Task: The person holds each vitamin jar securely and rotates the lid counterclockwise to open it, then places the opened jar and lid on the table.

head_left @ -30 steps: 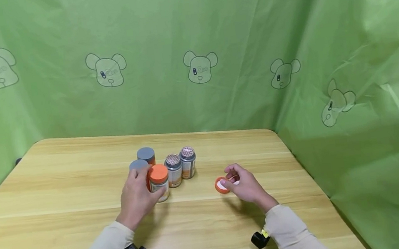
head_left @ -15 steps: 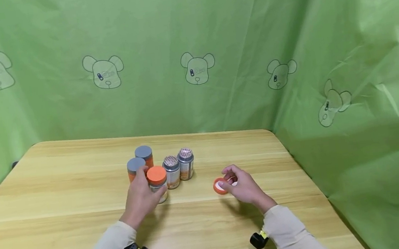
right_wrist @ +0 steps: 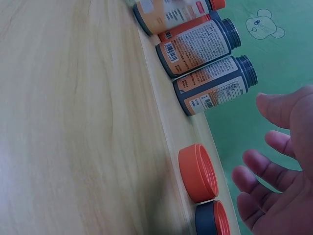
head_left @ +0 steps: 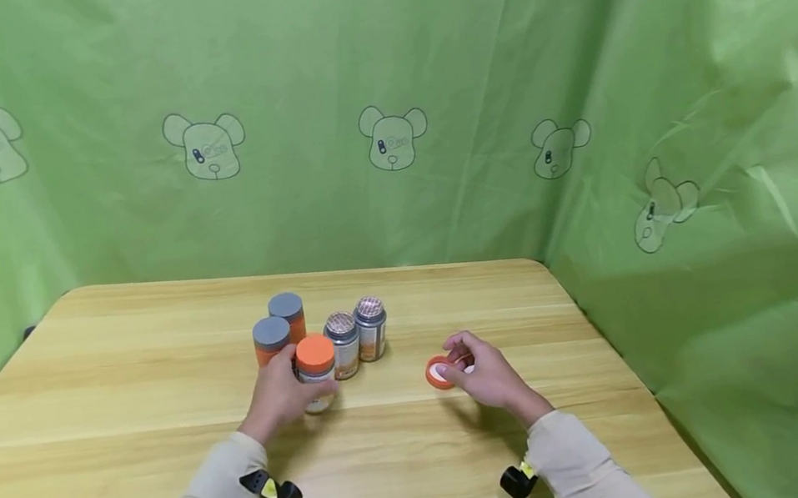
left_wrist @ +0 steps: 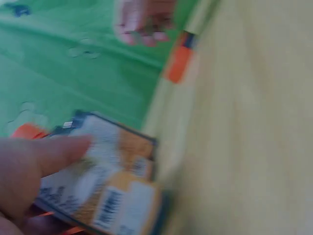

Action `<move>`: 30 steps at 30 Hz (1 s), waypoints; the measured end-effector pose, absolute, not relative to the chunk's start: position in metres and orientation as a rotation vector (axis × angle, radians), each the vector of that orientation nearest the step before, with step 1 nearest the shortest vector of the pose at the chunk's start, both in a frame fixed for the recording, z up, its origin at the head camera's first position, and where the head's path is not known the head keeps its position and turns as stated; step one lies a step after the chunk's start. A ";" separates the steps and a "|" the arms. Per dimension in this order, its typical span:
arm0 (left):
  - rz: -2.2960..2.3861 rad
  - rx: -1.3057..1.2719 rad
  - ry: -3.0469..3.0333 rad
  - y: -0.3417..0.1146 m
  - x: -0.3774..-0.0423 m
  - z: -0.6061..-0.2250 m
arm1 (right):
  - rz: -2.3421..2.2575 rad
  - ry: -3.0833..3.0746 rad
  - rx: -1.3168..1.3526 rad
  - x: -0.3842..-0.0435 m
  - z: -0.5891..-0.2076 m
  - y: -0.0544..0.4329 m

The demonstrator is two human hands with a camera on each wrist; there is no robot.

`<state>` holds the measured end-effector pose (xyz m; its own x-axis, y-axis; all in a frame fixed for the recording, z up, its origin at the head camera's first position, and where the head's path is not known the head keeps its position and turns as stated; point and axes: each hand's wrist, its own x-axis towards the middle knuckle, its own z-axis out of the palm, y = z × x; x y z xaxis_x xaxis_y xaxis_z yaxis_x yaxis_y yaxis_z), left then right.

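My left hand (head_left: 277,391) grips a jar with an orange lid (head_left: 315,352), thumb on its near right side and fingers behind on the left. In the left wrist view the thumb (left_wrist: 63,154) lies across the jar's printed label (left_wrist: 110,196), which is blurred. My right hand (head_left: 487,372) hovers with loosely bent fingers and holds nothing. Just beside it on the table lies an orange screw lid (head_left: 436,373), white inside facing up. In the right wrist view a dark lid (right_wrist: 208,218) with an orange inner rim sits against the orange lid; the hand mostly hides it from the head view.
Two sealed-mouth jars without lids, one (head_left: 343,345) near the held jar and one (head_left: 372,328) behind it, stand upright. Two orange jars with grey lids, the nearer (head_left: 271,333) and the farther (head_left: 285,306), stand left. A green curtain (head_left: 318,209) hangs behind the wooden table (head_left: 135,486).
The orange-lidded jar has come slightly toward me in my left hand, a little away from the jars behind. My right hand and the lids beside it have stayed put.
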<state>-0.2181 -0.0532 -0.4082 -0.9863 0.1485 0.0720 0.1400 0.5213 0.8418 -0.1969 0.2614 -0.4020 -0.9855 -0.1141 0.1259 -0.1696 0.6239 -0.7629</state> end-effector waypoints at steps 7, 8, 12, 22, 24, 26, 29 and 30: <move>1.383 0.486 2.214 -0.073 -0.227 -0.381 | 1.301 -2.783 0.222 -0.197 -0.402 0.261; 1.355 0.532 2.132 -0.075 -0.229 -0.378 | 1.299 -2.784 0.226 -0.196 -0.402 0.261; 1.252 0.845 1.899 -0.080 -0.235 -0.375 | 1.308 -2.778 0.234 -0.196 -0.402 0.259; 1.318 1.147 2.203 -0.067 -0.235 -0.392 | 1.337 -2.749 0.242 -0.195 -0.403 0.253; 1.309 1.125 2.309 -0.061 -0.233 -0.392 | 1.347 -2.730 0.268 -0.194 -0.402 0.250; 1.261 1.120 2.428 -0.056 -0.230 -0.389 | 1.356 -2.707 0.306 -0.193 -0.400 0.247; 1.179 1.128 2.591 -0.047 -0.226 -0.382 | 1.368 -2.686 0.353 -0.192 -0.398 0.243; 1.155 1.123 2.646 -0.044 -0.225 -0.380 | 1.375 -2.683 0.365 -0.193 -0.397 0.241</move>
<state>-0.2252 -0.0435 -0.3801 -0.7364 0.6352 0.2328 0.6026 0.4595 0.6525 -0.1927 0.2409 -0.3974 -0.9656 -0.1645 0.2012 -0.2594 0.5623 -0.7852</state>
